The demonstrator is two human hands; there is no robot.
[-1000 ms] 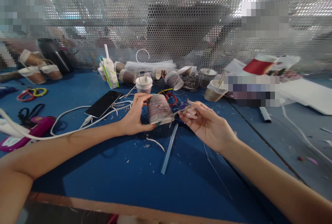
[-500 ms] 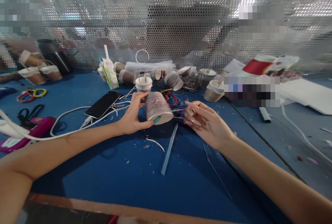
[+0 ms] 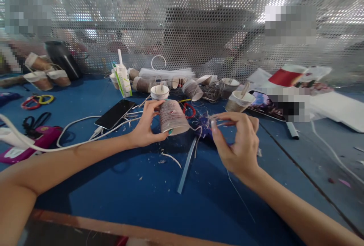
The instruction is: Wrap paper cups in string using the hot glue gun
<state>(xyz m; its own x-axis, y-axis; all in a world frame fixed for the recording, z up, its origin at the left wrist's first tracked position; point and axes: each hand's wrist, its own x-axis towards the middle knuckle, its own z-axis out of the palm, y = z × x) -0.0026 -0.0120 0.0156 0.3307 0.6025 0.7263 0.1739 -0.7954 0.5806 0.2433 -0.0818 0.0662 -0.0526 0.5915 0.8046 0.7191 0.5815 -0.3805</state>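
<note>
A paper cup wrapped in grey-brown cord (image 3: pixel 173 117) lies tilted in the grasp of my left hand (image 3: pixel 145 126), thumb near its rim and fingers on its far side. From the cup a loose cord end (image 3: pixel 199 128) curves down to the right. My right hand (image 3: pixel 238 139) is apart from the cup, its thumb and index finger pinched; what sits between the fingertips is too small to make out. Just left of those fingertips is a dark blue crumpled item (image 3: pixel 205 125). A translucent stick (image 3: pixel 187 166) lies below on the blue table (image 3: pixel 136 200).
Behind stand a white cup with a looped handle (image 3: pixel 159 92), a drink carton (image 3: pixel 123 81) and several wrapped cups. A phone (image 3: pixel 115 114) with white cables lies left, beside scissors (image 3: pixel 30 102). Another cup (image 3: pixel 239 101) and a phone (image 3: pixel 265 104) are at right.
My right hand has turned, with its fingertips farther from the cup. The cord that stretched between cup and right hand now hangs slack. My left hand still holds the cup.
</note>
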